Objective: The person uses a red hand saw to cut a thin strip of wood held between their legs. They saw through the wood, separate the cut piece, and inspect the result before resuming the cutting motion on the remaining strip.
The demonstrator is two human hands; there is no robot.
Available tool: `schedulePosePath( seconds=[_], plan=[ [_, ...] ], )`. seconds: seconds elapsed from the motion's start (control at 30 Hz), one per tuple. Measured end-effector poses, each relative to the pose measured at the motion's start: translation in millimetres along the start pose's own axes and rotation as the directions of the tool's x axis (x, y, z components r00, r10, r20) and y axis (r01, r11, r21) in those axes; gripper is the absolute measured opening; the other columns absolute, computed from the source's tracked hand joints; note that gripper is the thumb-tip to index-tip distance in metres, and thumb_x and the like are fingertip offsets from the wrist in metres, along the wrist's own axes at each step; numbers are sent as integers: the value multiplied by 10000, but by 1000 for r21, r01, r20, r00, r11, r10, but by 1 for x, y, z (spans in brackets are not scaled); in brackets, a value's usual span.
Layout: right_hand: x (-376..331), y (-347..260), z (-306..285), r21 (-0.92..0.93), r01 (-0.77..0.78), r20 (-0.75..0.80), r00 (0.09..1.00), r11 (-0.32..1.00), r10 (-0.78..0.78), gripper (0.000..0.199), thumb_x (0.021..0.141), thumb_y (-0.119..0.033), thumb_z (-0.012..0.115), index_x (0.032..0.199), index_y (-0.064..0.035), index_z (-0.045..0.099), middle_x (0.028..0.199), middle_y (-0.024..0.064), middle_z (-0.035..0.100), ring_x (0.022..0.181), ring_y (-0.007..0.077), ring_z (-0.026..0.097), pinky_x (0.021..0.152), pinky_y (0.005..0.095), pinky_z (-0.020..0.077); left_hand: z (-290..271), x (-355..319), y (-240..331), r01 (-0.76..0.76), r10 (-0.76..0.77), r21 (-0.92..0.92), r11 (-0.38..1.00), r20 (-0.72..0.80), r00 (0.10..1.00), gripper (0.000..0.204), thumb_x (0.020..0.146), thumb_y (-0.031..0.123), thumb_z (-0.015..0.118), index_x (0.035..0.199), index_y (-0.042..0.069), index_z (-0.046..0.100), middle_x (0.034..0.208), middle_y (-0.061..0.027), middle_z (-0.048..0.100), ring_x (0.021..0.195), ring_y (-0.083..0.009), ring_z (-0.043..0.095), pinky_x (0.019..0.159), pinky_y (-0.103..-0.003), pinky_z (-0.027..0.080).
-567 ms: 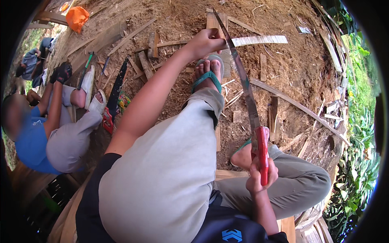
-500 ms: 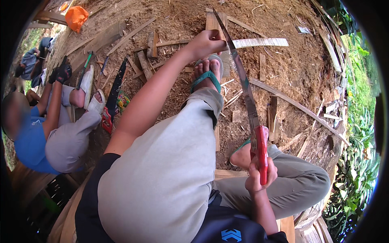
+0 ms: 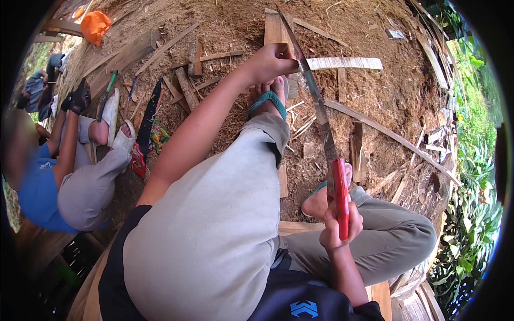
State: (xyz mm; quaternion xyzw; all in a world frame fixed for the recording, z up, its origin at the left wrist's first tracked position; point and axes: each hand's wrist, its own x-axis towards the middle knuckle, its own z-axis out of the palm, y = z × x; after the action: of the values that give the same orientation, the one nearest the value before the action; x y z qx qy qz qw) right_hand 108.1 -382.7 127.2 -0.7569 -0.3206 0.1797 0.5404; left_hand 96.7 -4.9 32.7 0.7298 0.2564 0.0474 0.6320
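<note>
My right hand [image 3: 341, 227] is closed round the red handle of a handsaw [image 3: 324, 124], whose long blade points away from me and slightly left. Across the far part of the blade lies a thin, pale wood strip [image 3: 347, 63]. The fingers of my left hand [image 3: 271, 64] are pinched at the strip's left end, just left of the blade. That hand is above my left foot, which wears a green-strapped flip-flop [image 3: 267, 100]. Below the strip, a flat board [image 3: 278, 31] lies on the ground. The exact contact of teeth and strip is too small to tell.
To the left sits a person in a blue shirt [image 3: 40, 187] with dark gloves, near another red-handled saw [image 3: 145, 128] and a green-handled tool [image 3: 108, 93]. Wood offcuts and a long slat [image 3: 393, 134] lie on sawdust-covered ground. An orange bag [image 3: 95, 28] is at the far left.
The saw and my right hand have moved slightly forward. My left hand and the strip have come a little nearer to me, covering more of my toes.
</note>
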Motion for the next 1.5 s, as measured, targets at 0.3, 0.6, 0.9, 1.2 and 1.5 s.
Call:
schedulePosePath(
  seconds=[0.3, 0.6, 0.9, 1.2, 1.5],
  plan=[
    [3, -4, -5, 39, 27, 72, 997, 999, -30, 241, 676, 22, 617, 907, 88, 631, 757, 137, 649, 638, 207, 598, 643, 307, 501, -1, 0, -1, 14, -14, -2, 1000, -29, 999, 217, 912, 205, 733, 929, 40, 594, 856, -59, 656, 791, -112, 622, 698, -297, 511],
    [-2, 1, -10, 23, 20, 96, 995, 1000, -22, 202, 691, 11, 636, 881, 79, 628, 780, 166, 658, 649, 242, 620, 644, 324, 511, 0, 0, 10, 73, -74, -20, 997, -45, 996, 268, 906, 267, 721, 909, 28, 599, 851, -71, 662, 790, -121, 625, 688, -290, 509],
    [-7, 4, -9, 32, 93, 90, 991, 995, -96, 263, 616, 39, 619, 874, 92, 617, 780, 177, 666, 649, 280, 637, 646, 363, 526, -13, 4, 5, 75, -94, -122, 990, -164, 982, 246, 907, 261, 694, 897, 57, 557, 782, -65, 644, 423, -53, 439, 350, -234, 311],
    [2, 4, -5, 94, 269, 90, 957, 959, -277, 257, 530, 58, 605, 787, 73, 602, 674, 157, 585, 544, 334, 559, 573, 381, 474, -32, 0, 1, -16, -8, -174, 985, -132, 991, 245, 920, 269, 697, 863, 57, 587, 751, -44, 653, 523, -58, 490, 454, -241, 366],
    [8, 4, 0, 100, 321, 51, 944, 942, -327, 233, 516, 54, 632, 745, 51, 591, 640, 125, 555, 523, 303, 533, 564, 373, 466, -30, -5, 9, 8, -30, -202, 979, -107, 994, 222, 925, 224, 712, 873, 67, 563, 726, -37, 640, 475, -46, 475, 394, -237, 337]
  ],
)
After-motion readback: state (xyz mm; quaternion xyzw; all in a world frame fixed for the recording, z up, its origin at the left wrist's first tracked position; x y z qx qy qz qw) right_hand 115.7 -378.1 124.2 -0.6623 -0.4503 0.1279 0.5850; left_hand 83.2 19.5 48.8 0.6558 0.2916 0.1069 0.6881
